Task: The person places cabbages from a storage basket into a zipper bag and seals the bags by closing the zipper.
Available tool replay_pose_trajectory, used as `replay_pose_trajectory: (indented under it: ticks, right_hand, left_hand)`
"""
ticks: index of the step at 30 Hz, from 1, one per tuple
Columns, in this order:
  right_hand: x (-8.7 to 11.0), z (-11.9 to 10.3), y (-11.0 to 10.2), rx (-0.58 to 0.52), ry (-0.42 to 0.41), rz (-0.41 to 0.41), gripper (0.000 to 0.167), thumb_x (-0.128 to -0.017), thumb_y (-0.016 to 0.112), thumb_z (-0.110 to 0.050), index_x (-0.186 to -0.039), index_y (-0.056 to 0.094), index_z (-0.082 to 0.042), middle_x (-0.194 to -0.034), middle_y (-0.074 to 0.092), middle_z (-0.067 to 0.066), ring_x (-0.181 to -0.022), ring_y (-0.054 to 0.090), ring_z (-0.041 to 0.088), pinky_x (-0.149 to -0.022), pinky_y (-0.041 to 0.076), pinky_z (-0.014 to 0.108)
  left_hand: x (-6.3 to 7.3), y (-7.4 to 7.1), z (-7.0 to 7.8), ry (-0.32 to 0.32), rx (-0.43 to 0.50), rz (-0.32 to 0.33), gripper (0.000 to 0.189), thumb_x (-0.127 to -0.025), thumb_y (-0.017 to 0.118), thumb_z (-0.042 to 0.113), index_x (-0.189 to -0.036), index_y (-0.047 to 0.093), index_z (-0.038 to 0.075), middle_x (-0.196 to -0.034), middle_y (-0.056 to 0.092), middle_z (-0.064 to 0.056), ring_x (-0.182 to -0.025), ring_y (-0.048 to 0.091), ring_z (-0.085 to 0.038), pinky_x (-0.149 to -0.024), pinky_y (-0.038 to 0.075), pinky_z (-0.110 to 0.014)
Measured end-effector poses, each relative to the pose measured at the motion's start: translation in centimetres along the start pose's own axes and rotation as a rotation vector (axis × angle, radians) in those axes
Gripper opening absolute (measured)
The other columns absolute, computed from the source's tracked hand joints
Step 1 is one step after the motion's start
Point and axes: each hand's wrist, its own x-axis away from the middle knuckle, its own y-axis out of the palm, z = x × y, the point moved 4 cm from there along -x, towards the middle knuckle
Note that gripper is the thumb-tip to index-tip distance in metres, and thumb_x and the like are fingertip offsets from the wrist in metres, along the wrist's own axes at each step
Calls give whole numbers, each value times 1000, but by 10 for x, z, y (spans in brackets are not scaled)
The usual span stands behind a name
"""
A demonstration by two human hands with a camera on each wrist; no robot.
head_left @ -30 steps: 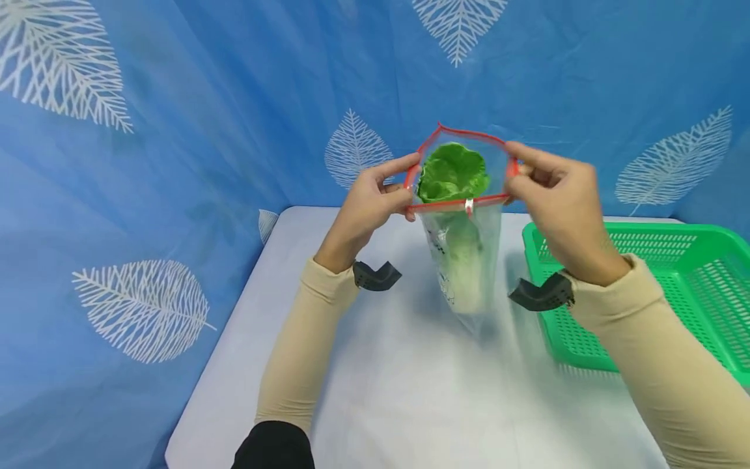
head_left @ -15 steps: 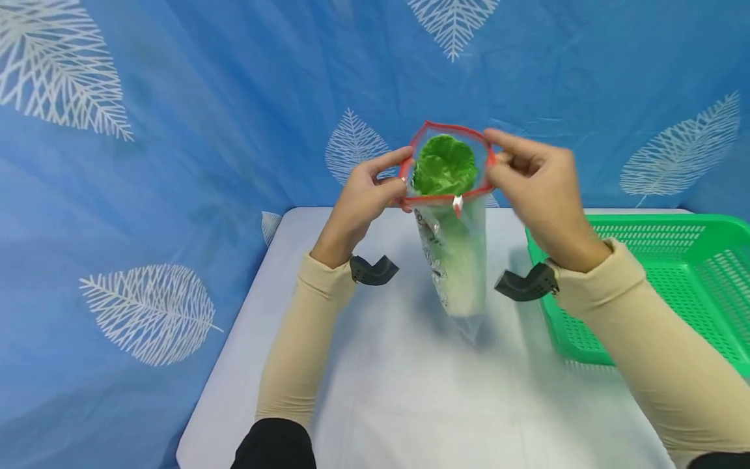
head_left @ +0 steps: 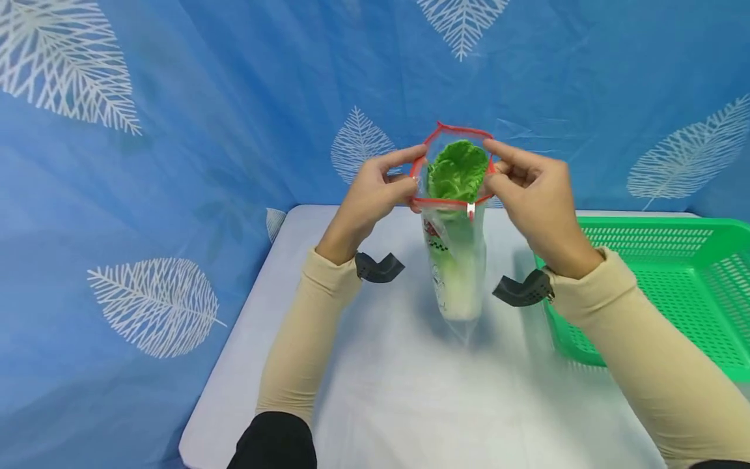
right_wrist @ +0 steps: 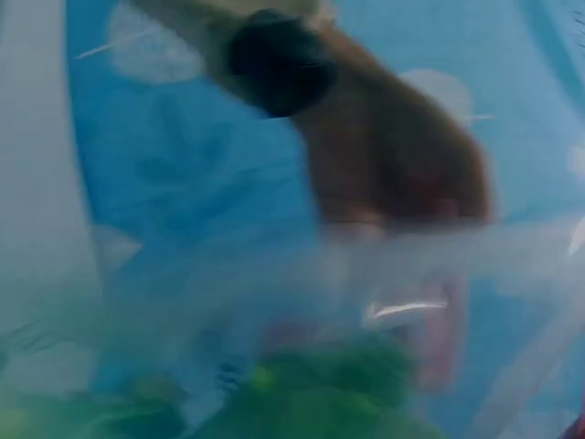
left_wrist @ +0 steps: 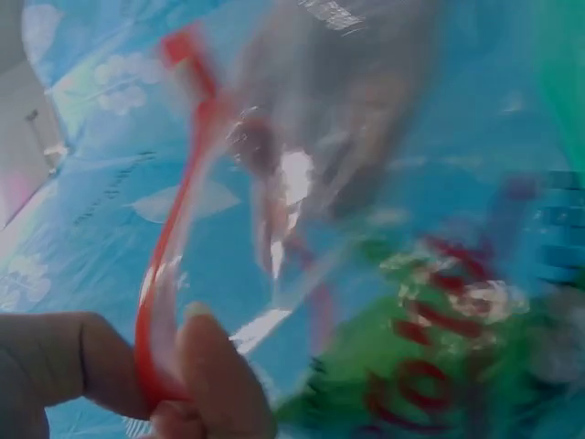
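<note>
A clear zip bag (head_left: 435, 286) with a red-edged mouth hangs upright between my hands. Inside it stands a Chinese cabbage (head_left: 459, 170), its crinkled green leaves up at the opening and its pale stem low down. My left hand (head_left: 377, 195) pinches the left side of the red rim between thumb and fingers, as the left wrist view also shows. On the opposite side, my right hand (head_left: 536, 195) pinches the rim in the same way. A small white slider (head_left: 471, 209) sits on the front edge. The right wrist view is blurred by the film, with green leaves (right_wrist: 320, 393) low in it.
A green plastic basket (head_left: 691, 306) with slotted walls stands on the right of the white table (head_left: 404, 391), partly behind my right forearm. A blue curtain (head_left: 246, 98) with white leaf prints rises behind and to the left.
My right hand has come leftward, nearer to my left hand, and the bag's mouth is narrower than a second ago. The bag swung slightly left, then back right. Both hands keep hold of the rim.
</note>
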Motion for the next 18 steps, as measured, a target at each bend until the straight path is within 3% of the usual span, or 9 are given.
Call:
replay_pose_trajectory:
  ticks: [1, 6, 8, 11, 12, 15, 18]
  right_hand:
    - [0, 0, 2, 10, 0, -11, 47, -93, 57, 3, -139, 64, -6, -87, 67, 11, -68, 57, 18, -53, 37, 21]
    - [0, 3, 14, -84, -15, -16, 52, -92, 59, 5, -143, 60, -6, -85, 66, 11, -70, 62, 20, -54, 37, 22]
    - [1, 7, 20, -145, 20, -36, 60, -92, 60, 5, -150, 51, -7, -85, 67, 10, -74, 64, 21, -64, 47, 21]
    - [2, 16, 27, -288, 135, -72, 73, -92, 61, 6, -159, 35, -7, -86, 68, 10, -76, 65, 20, -81, 54, 26]
    - [3, 19, 30, -335, 189, -93, 75, -93, 60, 6, -161, 30, -6, -93, 68, 9, -78, 64, 19, -83, 55, 26]
    - [3, 31, 39, -426, 326, -144, 75, -95, 59, 5, -161, 27, -4, -101, 63, 10, -82, 61, 17, -81, 55, 26]
    - [5, 40, 50, -426, 357, -206, 72, -95, 57, 4, -161, 29, -4, -103, 60, 11, -82, 60, 16, -82, 55, 27]
  left_hand:
    - [0, 0, 0, 0, -3, 0, 61, -90, 55, 0, -151, 51, 8, -145, 56, -8, -74, 65, -25, -75, 57, -42]
    - [4, -7, 1, -6, -19, 17, 62, -89, 53, -2, -150, 52, 8, -144, 57, -10, -70, 65, -27, -76, 58, -43]
    - [6, -10, 1, -13, -29, 28, 62, -89, 52, -2, -150, 53, 8, -145, 56, -9, -70, 65, -26, -75, 57, -43]
    - [9, -15, 1, -15, -36, 46, 61, -89, 52, -2, -149, 53, 8, -143, 57, -6, -72, 64, -24, -73, 57, -41]
    - [10, -17, 1, -17, -39, 51, 61, -89, 53, -2, -149, 54, 9, -143, 57, -5, -73, 63, -23, -73, 56, -40]
    - [13, -21, 1, -9, -45, 65, 59, -90, 53, -2, -149, 53, 7, -144, 56, -3, -76, 63, -21, -73, 56, -39]
    - [16, -24, 0, -10, -47, 74, 58, -92, 54, -1, -150, 53, 7, -146, 54, -5, -79, 63, -21, -73, 55, -37]
